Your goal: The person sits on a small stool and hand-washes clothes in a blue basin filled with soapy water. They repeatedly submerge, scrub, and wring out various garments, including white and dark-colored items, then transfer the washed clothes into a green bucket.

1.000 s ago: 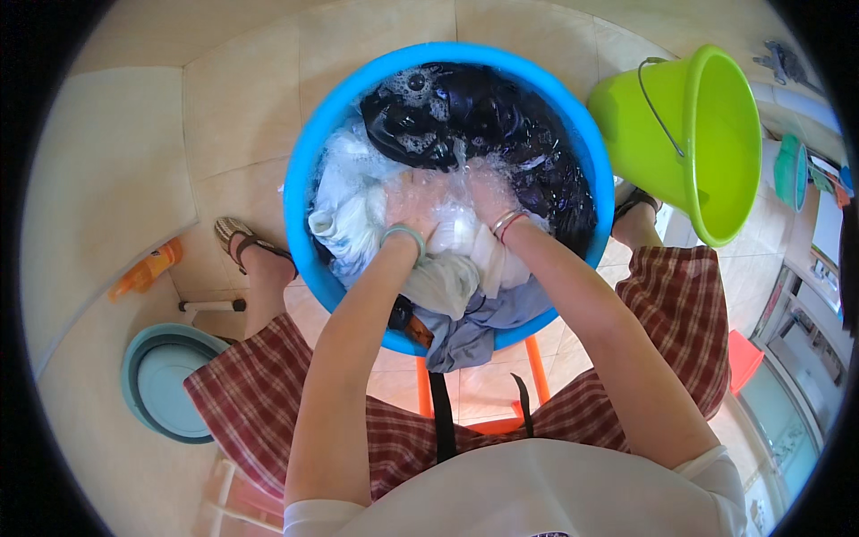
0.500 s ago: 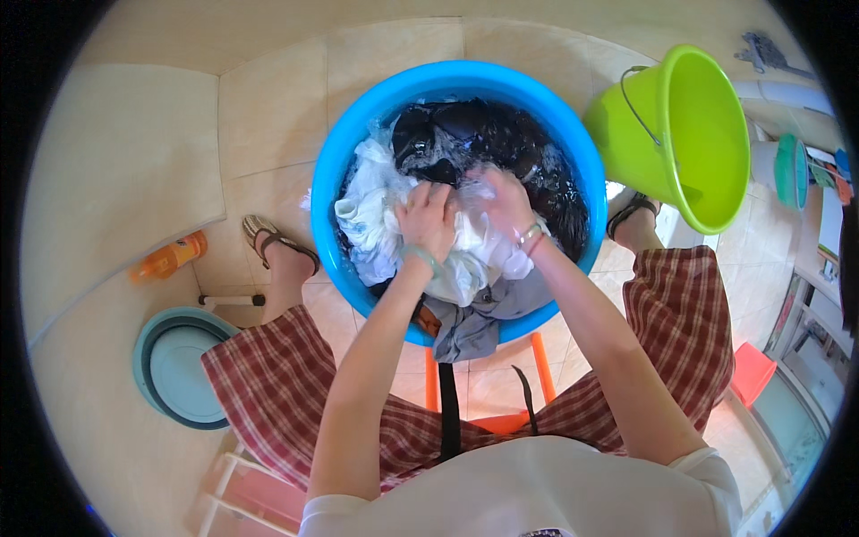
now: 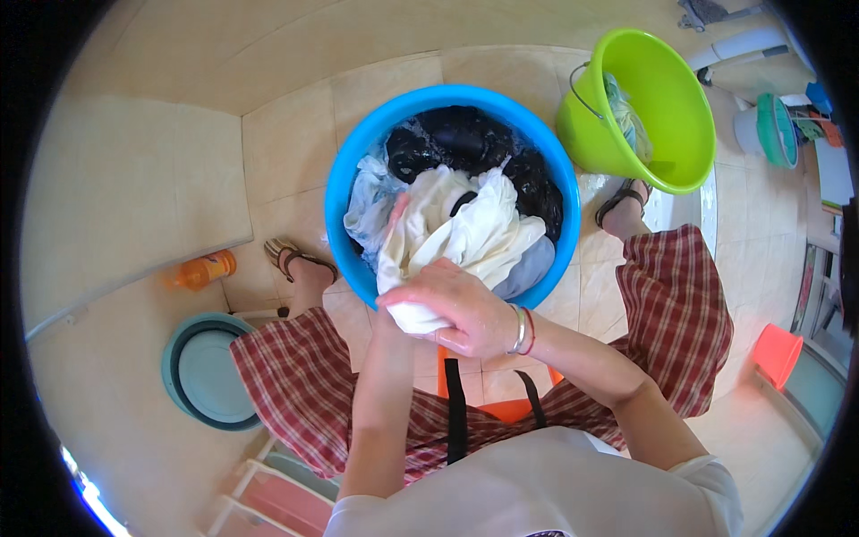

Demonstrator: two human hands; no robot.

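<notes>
Head view: two hands in frame, one white garment [image 3: 465,224] between them. It's bunched in and above the one round blue basin [image 3: 336,228], its near end out over the near rim. I count one small black patch amid its folds.

Right hand [image 3: 470,309]: closed, gripping the garment's near end, right by the left wrist. Two bands on the right wrist: one silver bangle [image 3: 519,329], one red cord [image 3: 530,331].

Left hand [image 3: 399,211]: mostly covered by the garment, only a bit of finger showing at its left edge. Can't tell from here if it's gripping or loose.

Also in the basin: black wet laundry [image 3: 456,134] along the far side (piece count unclear to me), one pale blue-white cloth bundle [image 3: 369,201] at left, one grey-blue cloth [image 3: 530,268] at right.

Around it I get: one lime-green bucket [image 3: 582,130], tilted, just beside the basin at far right, one wire handle, pale cloth [image 3: 629,121] inside. One orange bottle [image 3: 206,270] and one grey-green washbasin [image 3: 174,371] on the left. Two sandals [image 3: 624,201], one on each foot, either side of the blue basin. One red plastic container [image 3: 777,355] well off to the right.
</notes>
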